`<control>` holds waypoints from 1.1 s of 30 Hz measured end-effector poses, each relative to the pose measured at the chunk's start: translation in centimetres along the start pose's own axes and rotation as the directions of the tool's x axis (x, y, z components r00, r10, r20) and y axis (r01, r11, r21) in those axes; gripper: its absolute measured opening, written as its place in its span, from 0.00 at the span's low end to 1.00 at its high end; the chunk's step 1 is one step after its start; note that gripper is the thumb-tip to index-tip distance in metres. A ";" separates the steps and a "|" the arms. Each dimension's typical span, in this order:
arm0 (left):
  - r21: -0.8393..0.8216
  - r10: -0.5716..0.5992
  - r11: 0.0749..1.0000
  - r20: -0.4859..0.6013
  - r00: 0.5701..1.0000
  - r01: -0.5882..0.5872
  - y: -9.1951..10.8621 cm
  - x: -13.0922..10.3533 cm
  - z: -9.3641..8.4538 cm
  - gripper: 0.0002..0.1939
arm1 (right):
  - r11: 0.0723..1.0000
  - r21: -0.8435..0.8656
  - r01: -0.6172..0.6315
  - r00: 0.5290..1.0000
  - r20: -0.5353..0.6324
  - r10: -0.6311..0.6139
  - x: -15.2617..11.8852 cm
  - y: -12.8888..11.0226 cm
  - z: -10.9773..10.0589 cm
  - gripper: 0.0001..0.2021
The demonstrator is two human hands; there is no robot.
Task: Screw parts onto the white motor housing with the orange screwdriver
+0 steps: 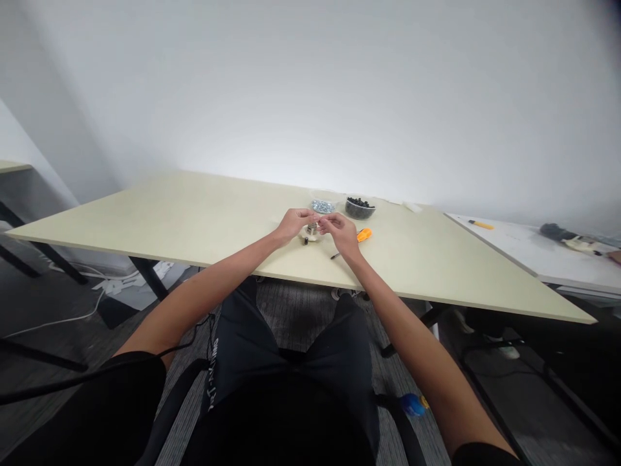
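Note:
My left hand (292, 224) and my right hand (338, 230) meet over the table, fingertips pinched close together. What they pinch is too small to make out. Just beneath the fingers stands a small metallic part (312, 228) on a pale base (310, 238), partly covered by the hands. A small black piece (305, 241) is at the near side of that base. Partly behind my right wrist lies a screwdriver (364, 234) with an orange handle, its dark shaft pointing toward the table's front edge.
Beyond my hands are a clear tub of small silvery metal pieces (323, 206) and a clear bowl of black pieces (359, 208). The cream table (218, 220) ends close to my knees. On a white table at right lie a yellow cutter (481, 224) and a dark-gloved hand (557, 233).

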State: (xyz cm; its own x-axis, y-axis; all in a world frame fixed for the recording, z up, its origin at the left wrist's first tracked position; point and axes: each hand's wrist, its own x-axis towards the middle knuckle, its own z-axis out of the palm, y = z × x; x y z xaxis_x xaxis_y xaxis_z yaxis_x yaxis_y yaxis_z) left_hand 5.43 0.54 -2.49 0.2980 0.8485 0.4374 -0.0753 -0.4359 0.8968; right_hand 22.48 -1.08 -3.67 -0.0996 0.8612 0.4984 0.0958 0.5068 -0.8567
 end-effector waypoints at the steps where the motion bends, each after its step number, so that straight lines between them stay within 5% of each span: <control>1: 0.006 0.001 1.000 -0.002 1.000 -0.001 0.0 0.0 0.0 0.18 | 1.000 -0.002 -0.001 1.000 0.000 0.001 0.0 0.1 0.0 0.20; 33: 0.276 0.000 0.961 -0.030 1.000 0.008 0.1 -0.2 0.2 0.15 | 0.973 -0.225 -0.049 0.998 0.015 0.054 -0.2 0.0 -0.6 0.13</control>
State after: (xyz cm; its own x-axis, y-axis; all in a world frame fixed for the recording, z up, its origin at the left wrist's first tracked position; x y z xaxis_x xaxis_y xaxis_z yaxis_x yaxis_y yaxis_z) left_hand 5.51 0.30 -2.52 0.2697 0.8569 0.4393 0.1929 -0.4951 0.8472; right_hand 23.04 -1.24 -3.67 -0.1096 0.8867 0.4492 0.3212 0.4593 -0.8282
